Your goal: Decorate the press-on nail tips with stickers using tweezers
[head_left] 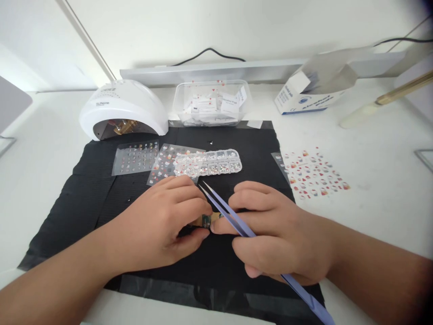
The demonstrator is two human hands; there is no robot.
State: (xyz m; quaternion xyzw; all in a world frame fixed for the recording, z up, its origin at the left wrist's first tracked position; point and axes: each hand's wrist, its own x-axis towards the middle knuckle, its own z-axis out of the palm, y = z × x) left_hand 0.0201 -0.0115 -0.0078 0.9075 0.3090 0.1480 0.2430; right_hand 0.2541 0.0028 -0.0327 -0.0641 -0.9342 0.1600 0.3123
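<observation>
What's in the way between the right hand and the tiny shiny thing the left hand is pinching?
Nothing that I can see. A fingertip of the right hand is right beside the tiny shiny thing in the left hand. The tweezers in the right hand point past it, not between.

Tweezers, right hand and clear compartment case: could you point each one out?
Tweezers (246, 229): head view, on the purple arms just ahead of the fingers.
Right hand (286, 234): head view, on the back of the hand.
Clear compartment case (219, 161): head view, on the divider between its rows.
</observation>
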